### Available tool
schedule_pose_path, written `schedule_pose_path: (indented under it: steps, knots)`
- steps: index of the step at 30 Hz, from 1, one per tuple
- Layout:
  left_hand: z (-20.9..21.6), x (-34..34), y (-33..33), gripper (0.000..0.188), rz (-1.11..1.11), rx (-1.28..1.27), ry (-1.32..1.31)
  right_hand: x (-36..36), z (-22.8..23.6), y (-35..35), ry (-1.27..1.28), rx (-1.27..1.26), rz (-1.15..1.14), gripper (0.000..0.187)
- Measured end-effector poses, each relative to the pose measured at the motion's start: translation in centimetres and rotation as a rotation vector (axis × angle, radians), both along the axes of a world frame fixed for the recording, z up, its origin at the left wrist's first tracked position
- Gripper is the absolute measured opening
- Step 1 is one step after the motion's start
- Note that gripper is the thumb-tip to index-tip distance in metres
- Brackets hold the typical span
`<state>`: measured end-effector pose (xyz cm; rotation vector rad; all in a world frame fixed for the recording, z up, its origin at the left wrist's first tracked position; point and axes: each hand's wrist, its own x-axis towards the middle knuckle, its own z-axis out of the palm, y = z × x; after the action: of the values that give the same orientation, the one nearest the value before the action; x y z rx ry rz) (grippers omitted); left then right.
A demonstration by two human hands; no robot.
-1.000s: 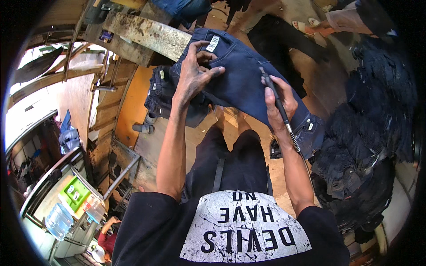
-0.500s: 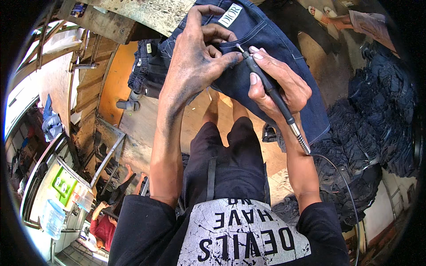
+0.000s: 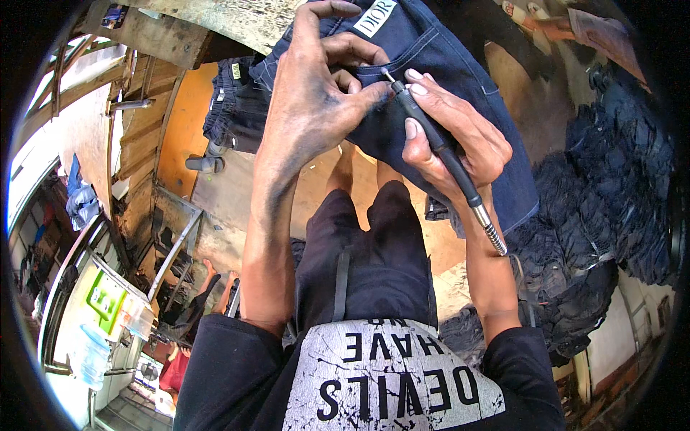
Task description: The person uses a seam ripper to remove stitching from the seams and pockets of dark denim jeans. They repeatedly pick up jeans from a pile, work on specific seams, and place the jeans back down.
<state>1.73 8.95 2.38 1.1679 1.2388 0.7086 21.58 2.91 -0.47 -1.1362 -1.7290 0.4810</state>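
Dark blue denim jeans [image 3: 478, 136] with stitched seams and a white label [image 3: 375, 17] lie over the table edge and hang in front of my legs. My left hand [image 3: 316, 93], smudged dark, grips the denim beside a pocket seam, its fingers curled and thumb pointing toward the seam. In my right hand [image 3: 471, 140] is a black pen-shaped rotary tool [image 3: 447, 152] with a metal spring collar at its rear, held like a pencil. Its thin tip is at the pocket seam, close to my left thumb; whether it touches the cloth I cannot tell.
A large heap of dark garments [image 3: 582, 187] fills the right side. More folded dark jeans [image 3: 233, 108] hang at the left of the wooden table [image 3: 244, 18]. Sandals [image 3: 205, 164] lie on the floor. Another person's leg [image 3: 550, 27] shows at the upper right.
My right hand and the tool have shifted slightly right, and the tip shows more clearly by the seam. My left hand keeps its grip on the denim. The view has moved a little.
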Motion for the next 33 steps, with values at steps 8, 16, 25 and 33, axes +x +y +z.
schedule_pose_path:
  steps: [8,16,25,33]
  knots:
    - [0.6,0.4,-0.1,0.084,0.039,-0.073,-0.02,0.2,-0.1,-0.1,0.023,-0.017,-0.018,0.03]
    - [-0.3,0.3,-0.5,0.085,0.073,-0.045,-0.015,0.3,-0.1,-0.3,0.045,-0.041,-0.029,0.032]
    - [-0.2,0.0,-0.7,0.08,0.065,0.013,-0.143,0.5,-0.2,-0.4,0.052,-0.034,-0.054,0.032]
    - [-0.7,0.0,-0.7,0.086,-0.017,0.121,0.064,0.6,-0.2,-0.5,0.085,-0.063,-0.073,0.032]
